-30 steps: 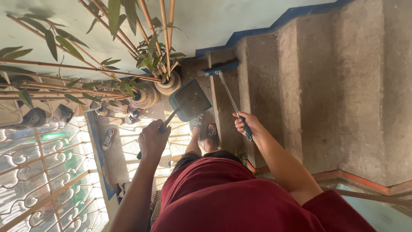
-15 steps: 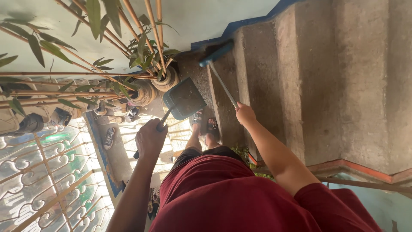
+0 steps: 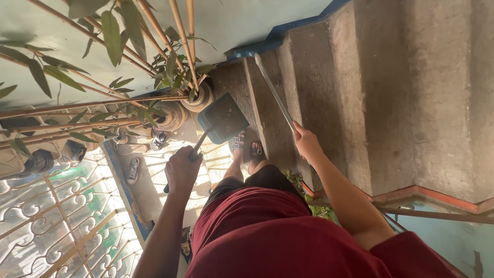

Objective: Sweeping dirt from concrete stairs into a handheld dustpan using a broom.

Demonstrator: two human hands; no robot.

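Now: left hand (image 3: pixel 182 170) closed round handle of dark flat plastic dustpan (image 3: pixel 224 118), pan ahead of knuckles. Right hand (image 3: pixel 307 142) grips long metal-handled broom (image 3: pixel 274 92), head beyond fingers at grey concrete steps (image 3: pixel 329 92). We judge: short strokes, pan lip flush to tread.
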